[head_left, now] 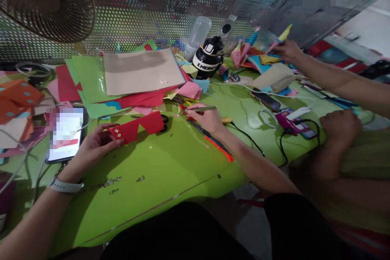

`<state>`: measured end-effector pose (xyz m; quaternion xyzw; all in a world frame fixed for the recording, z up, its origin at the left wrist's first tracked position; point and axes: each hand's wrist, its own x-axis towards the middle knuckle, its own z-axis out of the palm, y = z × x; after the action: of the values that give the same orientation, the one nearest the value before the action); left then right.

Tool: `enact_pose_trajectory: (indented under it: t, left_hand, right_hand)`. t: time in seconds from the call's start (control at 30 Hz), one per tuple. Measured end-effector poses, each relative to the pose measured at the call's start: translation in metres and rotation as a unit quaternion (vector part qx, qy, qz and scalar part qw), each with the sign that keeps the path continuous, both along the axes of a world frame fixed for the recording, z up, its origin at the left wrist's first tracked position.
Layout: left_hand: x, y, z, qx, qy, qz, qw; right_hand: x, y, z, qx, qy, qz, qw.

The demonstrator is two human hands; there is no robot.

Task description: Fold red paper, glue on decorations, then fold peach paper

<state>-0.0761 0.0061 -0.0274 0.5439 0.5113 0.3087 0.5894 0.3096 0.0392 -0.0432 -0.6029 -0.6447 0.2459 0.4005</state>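
My left hand (99, 144) pinches the left end of a red paper strip (131, 130), which has a notch cut in it and small pale squares stuck near my fingers. The strip is held up over the green tabletop (170, 170). In my right hand (209, 120) is a slim grey tool that looks like tweezers (204, 109), gripped like a pen. Its tip is over small paper bits beside the paper pile. Black-handled scissors (165, 122) lie partly behind the strip. A cutter with an orange handle (219, 149) lies below my right wrist.
A stack of coloured paper (143, 71), a lit phone (66, 136), a black bottle (209, 59) and a fan (45, 4) stand around. At right, a co-worker's hand (288, 50) holds a yellow-and-pink paper cone (282, 38). A purple power strip (286, 122) and cables lie near.
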Motion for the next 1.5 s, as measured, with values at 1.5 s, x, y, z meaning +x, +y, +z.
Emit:
enact_pose_trajectory:
  t: [1.5]
  left_hand:
    - [0.008, -0.010, -0.002, 0.052, -0.054, -0.007, 0.997]
  right_hand:
    - [-0.076, -0.071, 0.028, -0.031, 0.140, 0.120, 0.982]
